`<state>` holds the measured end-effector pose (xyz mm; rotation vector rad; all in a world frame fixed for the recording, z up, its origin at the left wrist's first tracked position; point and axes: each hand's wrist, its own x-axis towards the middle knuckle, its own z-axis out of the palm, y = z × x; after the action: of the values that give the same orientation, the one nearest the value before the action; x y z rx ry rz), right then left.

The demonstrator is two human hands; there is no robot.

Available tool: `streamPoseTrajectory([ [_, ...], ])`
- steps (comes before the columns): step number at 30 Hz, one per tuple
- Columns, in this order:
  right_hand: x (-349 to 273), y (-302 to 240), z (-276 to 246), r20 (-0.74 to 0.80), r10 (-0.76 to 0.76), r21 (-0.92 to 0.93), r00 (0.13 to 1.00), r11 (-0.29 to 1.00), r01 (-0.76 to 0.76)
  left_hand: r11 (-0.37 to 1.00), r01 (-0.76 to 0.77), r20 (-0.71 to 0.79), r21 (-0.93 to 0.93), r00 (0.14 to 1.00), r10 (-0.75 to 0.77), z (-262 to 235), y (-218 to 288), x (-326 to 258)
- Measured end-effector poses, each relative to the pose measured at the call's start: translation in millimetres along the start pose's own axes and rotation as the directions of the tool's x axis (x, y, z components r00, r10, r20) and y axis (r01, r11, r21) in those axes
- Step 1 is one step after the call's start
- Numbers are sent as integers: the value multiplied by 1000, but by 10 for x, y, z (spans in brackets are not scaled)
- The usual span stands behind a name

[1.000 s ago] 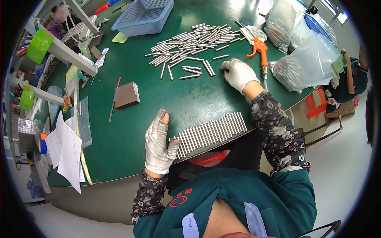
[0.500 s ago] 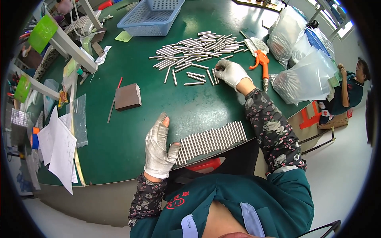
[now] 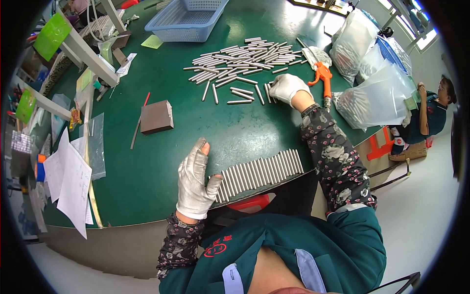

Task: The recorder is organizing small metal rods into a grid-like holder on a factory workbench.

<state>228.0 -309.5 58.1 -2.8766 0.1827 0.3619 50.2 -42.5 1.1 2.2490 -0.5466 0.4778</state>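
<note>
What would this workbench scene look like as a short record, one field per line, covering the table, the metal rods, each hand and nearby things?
Table: green
Rod row: metal rods side by side along the near edge
Loose pile: metal rods at mixed angles
Left hand: gloved, open, thumb at the row's left end
Right hand: gloved, fingers at a single rod; grip unclear
Orange tool: right of the pile
Brown block: left of the pile, nearer the person
Blue basket: far side
</note>
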Motion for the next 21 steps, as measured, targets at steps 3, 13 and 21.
streamPoseTrajectory([
  [3,-54,0,1,-72,9,-89,997,996,-16,1000,1,0,10,1000,-1,4,0,-3],
  [13,-226,129,159,-204,-414,-184,887,906,381,1000,15,16,23,1000,-15,-21,27,9],
  [21,-194,-100,145,-243,-129,31,961,990,141,1000,22,13,22,1000,-22,-13,28,17],
])
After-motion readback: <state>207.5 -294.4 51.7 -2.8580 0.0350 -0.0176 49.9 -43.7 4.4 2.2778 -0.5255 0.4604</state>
